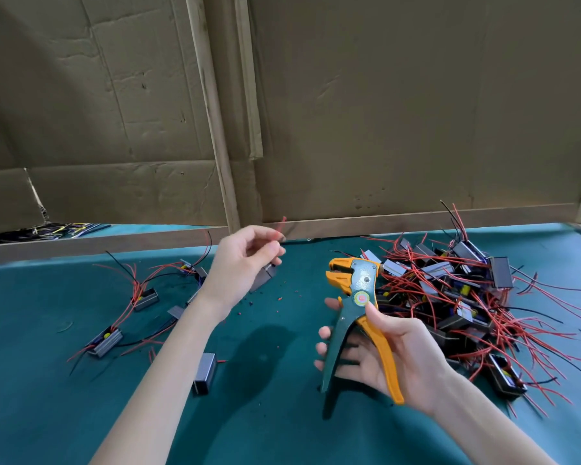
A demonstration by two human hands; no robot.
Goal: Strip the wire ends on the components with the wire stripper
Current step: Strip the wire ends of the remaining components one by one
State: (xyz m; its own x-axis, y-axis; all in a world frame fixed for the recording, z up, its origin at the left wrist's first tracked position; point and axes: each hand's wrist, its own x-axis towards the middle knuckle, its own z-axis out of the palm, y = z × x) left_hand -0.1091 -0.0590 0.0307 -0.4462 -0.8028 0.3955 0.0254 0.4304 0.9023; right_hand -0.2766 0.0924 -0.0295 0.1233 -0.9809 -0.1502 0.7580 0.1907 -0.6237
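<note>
One wire stripper [363, 280] in right hand [405, 352]

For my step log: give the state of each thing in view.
Left hand: holds a component, pinching its red wire.
Right hand: grips the stripper.
Stripper: jaws open, handles spread, no wire in it.
Pile: tangled, on the table, right.
Loose components: lying on the table, left.
</note>
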